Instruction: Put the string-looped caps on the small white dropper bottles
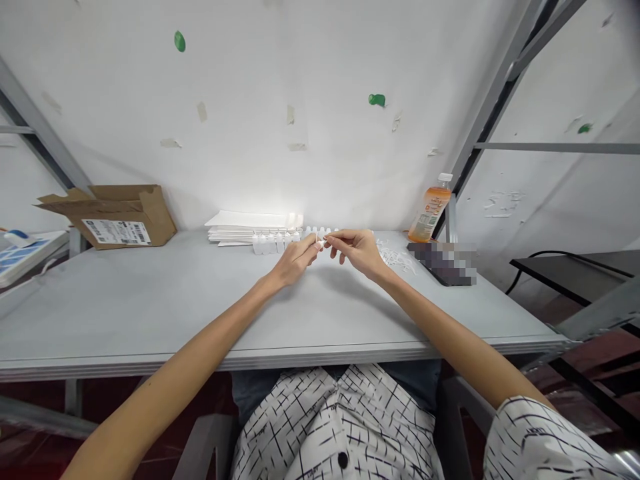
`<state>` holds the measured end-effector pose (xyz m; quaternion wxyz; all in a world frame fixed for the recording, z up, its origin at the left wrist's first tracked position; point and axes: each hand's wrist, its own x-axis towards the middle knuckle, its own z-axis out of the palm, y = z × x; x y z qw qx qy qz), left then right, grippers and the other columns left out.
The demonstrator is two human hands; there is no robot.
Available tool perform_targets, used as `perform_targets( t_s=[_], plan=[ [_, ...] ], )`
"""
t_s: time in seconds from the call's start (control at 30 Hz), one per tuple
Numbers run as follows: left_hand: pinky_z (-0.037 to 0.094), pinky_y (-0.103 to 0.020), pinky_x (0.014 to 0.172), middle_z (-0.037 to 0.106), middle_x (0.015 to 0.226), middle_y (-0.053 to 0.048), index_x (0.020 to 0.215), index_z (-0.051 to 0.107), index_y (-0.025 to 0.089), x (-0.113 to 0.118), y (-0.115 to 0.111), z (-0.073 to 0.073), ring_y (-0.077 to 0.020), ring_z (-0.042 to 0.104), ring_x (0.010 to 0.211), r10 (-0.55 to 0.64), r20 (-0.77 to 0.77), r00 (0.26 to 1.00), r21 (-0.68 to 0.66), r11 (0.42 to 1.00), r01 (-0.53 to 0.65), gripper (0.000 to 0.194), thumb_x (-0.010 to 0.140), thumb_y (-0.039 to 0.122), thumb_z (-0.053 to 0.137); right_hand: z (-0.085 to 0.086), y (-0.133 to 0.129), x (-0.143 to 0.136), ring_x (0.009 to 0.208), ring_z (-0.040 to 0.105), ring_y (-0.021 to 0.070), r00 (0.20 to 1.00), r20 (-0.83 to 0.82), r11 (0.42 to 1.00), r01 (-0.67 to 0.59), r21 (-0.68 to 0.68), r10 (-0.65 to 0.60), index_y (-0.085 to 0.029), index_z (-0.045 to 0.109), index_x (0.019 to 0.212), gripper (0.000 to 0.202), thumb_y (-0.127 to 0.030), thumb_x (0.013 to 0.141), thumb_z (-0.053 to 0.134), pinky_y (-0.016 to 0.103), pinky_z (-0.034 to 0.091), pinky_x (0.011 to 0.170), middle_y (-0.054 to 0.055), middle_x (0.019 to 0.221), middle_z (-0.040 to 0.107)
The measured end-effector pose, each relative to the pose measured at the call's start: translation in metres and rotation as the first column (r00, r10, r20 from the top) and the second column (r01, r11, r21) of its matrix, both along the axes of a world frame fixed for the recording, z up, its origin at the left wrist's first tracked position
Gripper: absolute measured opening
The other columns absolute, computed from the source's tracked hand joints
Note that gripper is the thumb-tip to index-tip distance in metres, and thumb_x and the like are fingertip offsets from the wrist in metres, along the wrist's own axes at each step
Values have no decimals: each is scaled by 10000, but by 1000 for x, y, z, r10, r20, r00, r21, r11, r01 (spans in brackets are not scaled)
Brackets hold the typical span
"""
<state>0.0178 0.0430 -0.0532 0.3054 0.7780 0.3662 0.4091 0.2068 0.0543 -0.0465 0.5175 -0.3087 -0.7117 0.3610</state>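
One open cardboard box (120, 212) with a shipping label (116, 231) stands at the left of the grey table (165, 300), as I view it remotely. Next, a stack of white sheets (237, 230) lies near the wall; a row of small white bottles (273, 243) stands upright at its front right. The left hand (294, 262) is closed on a small white part (321, 245) beside the row. The right hand (359, 251) is narrow, fingertips at that part; I cannot tell whether they grip it. Further right: thin white strips (399, 257), then a capped orange-drink bottle (431, 210).
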Motion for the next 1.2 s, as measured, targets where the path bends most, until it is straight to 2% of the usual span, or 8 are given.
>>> perform_targets(
  t_s=[0.2, 0.37, 0.57, 0.7, 0.83, 1.0, 1.13, 1.2],
  plan=[
    [290, -257, 517, 412, 641, 29, 829, 498, 200, 1, -1, 2, -125, 379, 576, -11, -5, 1000, -37, 999, 10, 284, 964, 431, 403, 2, -2, 3, 573, 616, 133, 997, 33, 995, 60, 80, -63, -163, 749, 814, 336, -497, 810, 713, 246, 473, 444, 54, 762, 690],
    [287, -280, 555, 406, 620, 32, 777, 460, 203, 2, -4, 5, -134, 380, 573, 30, -95, 995, 50, 998, -26, 264, 951, 387, 390, -4, 0, 2, 594, 610, 137, 998, 57, 997, 35, 74, -40, -160, 708, 791, 351, -510, 814, 701, 256, 498, 472, 36, 708, 642],
    [295, -277, 569, 386, 624, 46, 812, 433, 213, 3, -1, 5, -133, 356, 565, 8, -94, 996, 13, 1000, -7, 266, 976, 413, 370, 1, 1, 5, 601, 622, 137, 991, 106, 992, 76, 105, -87, -167, 692, 815, 343, -509, 839, 672, 252, 479, 465, 51, 769, 669],
    [330, -282, 604, 494, 667, 15, 783, 456, 211, 0, 2, 6, -150, 437, 603, 77, -238, 968, 142, 989, -43, 294, 978, 416, 378, 2, 1, 6, 589, 631, 139, 982, 116, 980, 130, 150, -148, -175, 689, 803, 348, -519, 846, 660, 263, 479, 480, 55, 781, 681],
    [378, -295, 652, 675, 851, -46, 882, 618, 209, -10, 7, 10, -195, 561, 721, 236, -370, 898, 318, 941, -117, 247, 925, 416, 491, 0, 1, 5, 565, 629, 131, 981, 115, 975, 133, 178, -154, -174, 692, 827, 370, -540, 854, 647, 263, 476, 469, 53, 802, 678],
    [459, -307, 759, 743, 1012, -66, 949, 728, 214, -43, 16, 33, -215, 638, 884, 276, -218, 936, 340, 920, -193, 243, 832, 406, 635, 7, 3, 13, 552, 618, 114, 983, 45, 968, 166, 188, -177, -191, 680, 1040, 400, -547, 861, 640, 252, 467, 433, 39, 884, 661],
    [479, -290, 728, 731, 1025, -82, 864, 749, 182, -82, 14, 57, -205, 647, 885, 390, 4, 921, 331, 869, -369, 277, 757, 436, 722, 12, 9, 26, 557, 624, 120, 970, 31, 951, 228, 210, -240, -180, 678, 984, 390, -548, 862, 636, 255, 472, 434, 44, 875, 667],
    [485, -287, 708, 730, 989, -83, 821, 743, 169, -102, 12, 63, -204, 651, 863, 441, 67, 895, 269, 856, -442, 280, 720, 430, 756, 13, 11, 30, 560, 628, 126, 963, 44, 941, 250, 230, -266, -175, 680, 953, 382, -544, 868, 630, 257, 473, 440, 50, 858, 676]
  ],
)
